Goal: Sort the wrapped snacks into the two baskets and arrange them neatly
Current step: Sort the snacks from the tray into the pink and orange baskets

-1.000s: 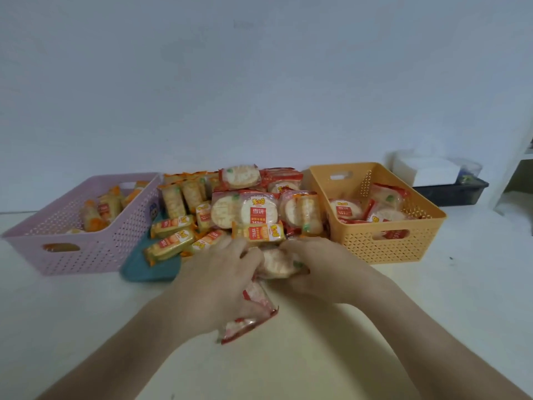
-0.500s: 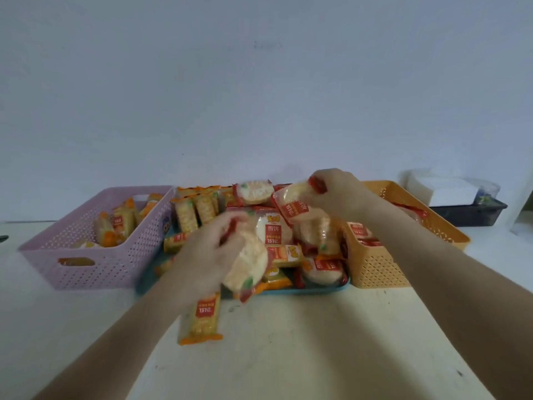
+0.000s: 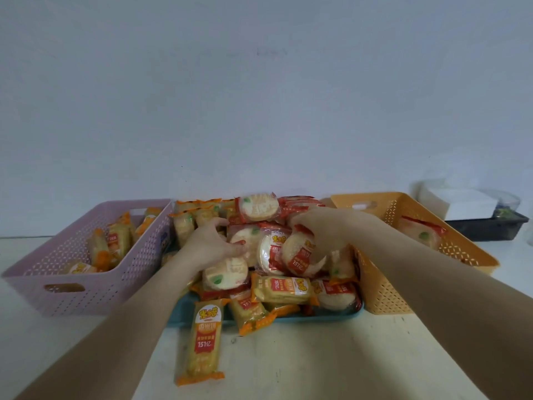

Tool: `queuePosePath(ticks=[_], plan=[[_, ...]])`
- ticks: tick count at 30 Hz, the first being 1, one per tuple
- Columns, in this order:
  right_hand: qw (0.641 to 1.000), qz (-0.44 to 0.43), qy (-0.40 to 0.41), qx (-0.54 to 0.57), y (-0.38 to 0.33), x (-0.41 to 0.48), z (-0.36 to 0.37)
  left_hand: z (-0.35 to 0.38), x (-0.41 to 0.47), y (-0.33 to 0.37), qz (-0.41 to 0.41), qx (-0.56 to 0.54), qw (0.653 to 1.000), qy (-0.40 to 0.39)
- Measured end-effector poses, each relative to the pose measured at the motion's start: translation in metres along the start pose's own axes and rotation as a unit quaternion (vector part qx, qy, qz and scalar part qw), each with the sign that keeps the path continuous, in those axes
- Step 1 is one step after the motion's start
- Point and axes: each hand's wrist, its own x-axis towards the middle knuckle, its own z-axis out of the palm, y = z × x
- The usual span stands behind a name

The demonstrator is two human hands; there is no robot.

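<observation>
A heap of wrapped snacks fills the teal tray [image 3: 291, 316] between two baskets. My left hand [image 3: 209, 245] reaches into the heap, thumb and fingers curled round the edge of a round red-wrapped cracker pack [image 3: 243, 241]. Another round cracker pack [image 3: 226, 273] lies just under that hand. My right hand [image 3: 318, 226] comes down from above and grips a round red pack [image 3: 300, 254]. The pink basket [image 3: 86, 295] on the left holds several long yellow packs. The orange basket [image 3: 375, 287] on the right holds round red packs [image 3: 421, 235].
A long yellow pack [image 3: 203, 340] lies on the white table, its top end overlapping the tray's front edge. A black tray [image 3: 487, 228] with a white box [image 3: 461, 203] stands at the back right. A plain wall rises right behind the baskets.
My right hand came down from beside the orange basket to the middle of the heap. My left hand moved forward into the heap. The long yellow pack now lies free on the table.
</observation>
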Motion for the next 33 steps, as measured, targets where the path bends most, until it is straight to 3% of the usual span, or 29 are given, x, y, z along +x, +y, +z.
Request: queuePosePath(ticks=[8, 11, 12, 15, 17, 19, 21, 23, 25, 27, 30, 32, 33], plan=[[0.984, 0.008, 0.099, 0.147, 0.012, -0.015, -0.005, -0.026, -0.014, -0.003, 0.088, -0.107, 0.971, 0.193], [0.945, 0.001, 0.192, 0.266, 0.022, -0.025, -0.007, -0.037, -0.03, 0.02, 0.113, -0.181, 0.946, 0.244], [0.909, -0.005, 0.227, 0.349, 0.026, -0.029, -0.008, -0.039, -0.034, 0.03, 0.121, -0.224, 0.935, 0.246], [0.74, -0.013, 0.277, 0.612, 0.034, -0.045, -0.009, -0.03, -0.041, 0.063, 0.134, -0.322, 0.911, 0.219], [0.651, -0.012, 0.291, 0.701, 0.039, -0.057, -0.01, -0.014, -0.042, 0.088, 0.153, -0.353, 0.904, 0.187], [0.589, -0.006, 0.326, 0.739, 0.044, -0.065, -0.014, 0.004, -0.042, 0.111, 0.174, -0.365, 0.9, 0.163], [0.558, 0.017, 0.405, 0.724, 0.055, -0.079, -0.018, 0.027, -0.043, 0.139, 0.2, -0.36, 0.898, 0.154], [0.588, 0.055, 0.483, 0.646, 0.068, -0.093, -0.02, 0.052, -0.045, 0.166, 0.223, -0.328, 0.903, 0.163], [0.653, 0.08, 0.501, 0.563, 0.082, -0.107, -0.019, 0.079, -0.044, 0.187, 0.244, -0.279, 0.915, 0.161], [0.716, 0.112, 0.445, 0.526, 0.092, -0.116, -0.013, 0.103, -0.041, 0.196, 0.253, -0.229, 0.932, 0.122], [0.802, 0.172, 0.316, 0.477, 0.109, -0.12, 0.008, 0.134, -0.041, 0.199, 0.206, -0.172, 0.963, -0.032], [0.841, 0.196, 0.307, 0.4, 0.114, -0.122, 0.019, 0.138, -0.042, 0.191, 0.192, -0.168, 0.963, -0.091], [0.849, 0.194, 0.32, 0.373, 0.115, -0.125, 0.022, 0.136, -0.043, 0.187, 0.202, -0.162, 0.963, -0.074]])
